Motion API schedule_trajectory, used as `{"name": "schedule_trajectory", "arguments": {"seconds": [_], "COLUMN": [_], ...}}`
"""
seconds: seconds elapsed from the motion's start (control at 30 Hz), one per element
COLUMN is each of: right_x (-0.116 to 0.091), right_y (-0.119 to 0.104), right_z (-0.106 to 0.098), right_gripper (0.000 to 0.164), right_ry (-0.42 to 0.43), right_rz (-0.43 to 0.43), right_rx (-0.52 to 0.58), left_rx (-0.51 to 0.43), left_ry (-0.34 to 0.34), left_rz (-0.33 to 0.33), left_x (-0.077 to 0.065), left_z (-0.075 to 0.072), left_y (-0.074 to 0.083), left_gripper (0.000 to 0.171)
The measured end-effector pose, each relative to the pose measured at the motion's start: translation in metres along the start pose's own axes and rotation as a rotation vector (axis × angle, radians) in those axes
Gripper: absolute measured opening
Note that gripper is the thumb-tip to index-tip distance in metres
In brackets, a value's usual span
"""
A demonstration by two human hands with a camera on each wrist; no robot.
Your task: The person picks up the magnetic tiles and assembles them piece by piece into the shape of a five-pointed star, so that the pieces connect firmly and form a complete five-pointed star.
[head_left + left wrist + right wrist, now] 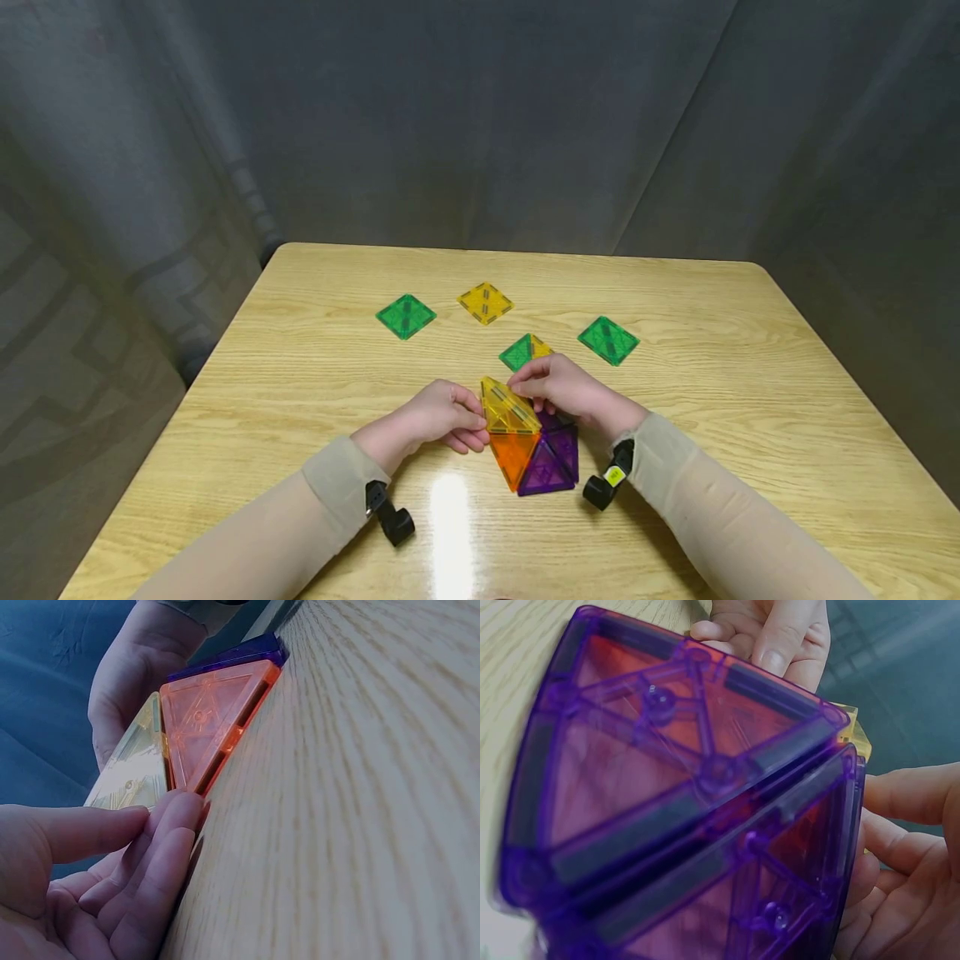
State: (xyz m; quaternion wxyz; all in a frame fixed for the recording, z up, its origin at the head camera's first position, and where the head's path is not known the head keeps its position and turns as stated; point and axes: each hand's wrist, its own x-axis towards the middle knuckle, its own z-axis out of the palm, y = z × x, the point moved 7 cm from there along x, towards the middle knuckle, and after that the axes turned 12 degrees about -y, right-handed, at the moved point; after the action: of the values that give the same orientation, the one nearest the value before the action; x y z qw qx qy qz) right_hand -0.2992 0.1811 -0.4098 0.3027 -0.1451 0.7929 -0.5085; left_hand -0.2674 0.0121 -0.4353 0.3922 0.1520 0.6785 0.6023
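Note:
A raised structure of triangular magnetic tiles stands on the table, with yellow tiles (506, 408) on top, an orange tile (513, 457) in front and purple tiles (546, 471) to the right. My left hand (446, 414) pinches the yellow tile's left corner between thumb and fingers, beside the orange tile (214, 720). From the far right, my right hand (562, 385) grips the upper edge of the yellow part. In the right wrist view, the purple tiles (645, 750) hide part of this hand's grasp.
Behind the structure lies a green and yellow tile pair (517, 353), partly covered by the right hand. Farther back are a green pair (406, 317) at left, a yellow pair (486, 302) and another green pair (608, 340) at right. Grey curtains (465, 125) hang beyond the wooden table (300, 350).

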Motion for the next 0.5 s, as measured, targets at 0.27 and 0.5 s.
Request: {"name": "schedule_trajectory", "arguments": {"seconds": [0.27,0.5], "right_x": [-0.0016,-0.0035], "right_y": [-0.0006,0.0005], "right_z": [0.0002,0.0001], "right_gripper": [0.024,0.023], "right_ry": [-0.003,-0.004], "right_rz": [0.008,0.028], "right_rx": [-0.004,-0.005], "left_rx": [0.027,0.124], "left_ry": [-0.007,-0.035], "left_rz": [-0.002,-0.015], "left_x": [0.0000,-0.0036], "left_z": [-0.0003,0.0055], "left_y": [-0.0004,-0.0023], "left_gripper": [0.007,0.017]}}
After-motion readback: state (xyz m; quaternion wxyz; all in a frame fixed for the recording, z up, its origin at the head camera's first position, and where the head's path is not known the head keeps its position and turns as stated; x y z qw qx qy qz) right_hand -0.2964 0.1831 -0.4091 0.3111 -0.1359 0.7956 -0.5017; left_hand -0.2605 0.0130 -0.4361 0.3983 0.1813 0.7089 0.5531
